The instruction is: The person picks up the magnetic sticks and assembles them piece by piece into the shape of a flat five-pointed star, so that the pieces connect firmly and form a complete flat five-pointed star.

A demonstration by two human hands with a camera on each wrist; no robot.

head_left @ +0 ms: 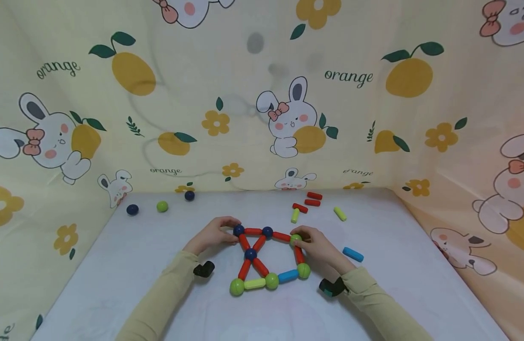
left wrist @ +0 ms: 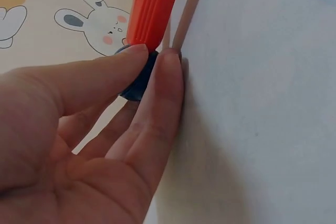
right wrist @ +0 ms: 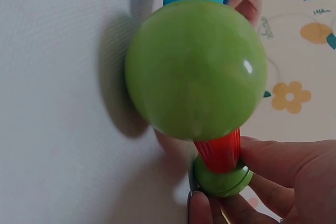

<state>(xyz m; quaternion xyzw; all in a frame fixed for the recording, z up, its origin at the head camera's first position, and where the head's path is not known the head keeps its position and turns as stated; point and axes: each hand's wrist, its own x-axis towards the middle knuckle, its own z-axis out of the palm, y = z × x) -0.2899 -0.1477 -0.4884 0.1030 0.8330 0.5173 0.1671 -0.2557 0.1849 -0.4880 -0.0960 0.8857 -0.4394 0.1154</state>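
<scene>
A frame of red, blue and lime cylindrical rods joined by glossy balls sits midway between the left and right edges of the white desk. The left hand pinches its dark blue corner ball, the right hand its far green ball. Both should move together, gently, lest rods twist loose.

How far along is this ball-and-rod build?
Done: a ball-and-rod frame with seven balls joined. In hand: the left hand pinches a navy ball, the right hand a green ball. Possibly remaining: three loose balls and six loose rods lie unattached.
</scene>
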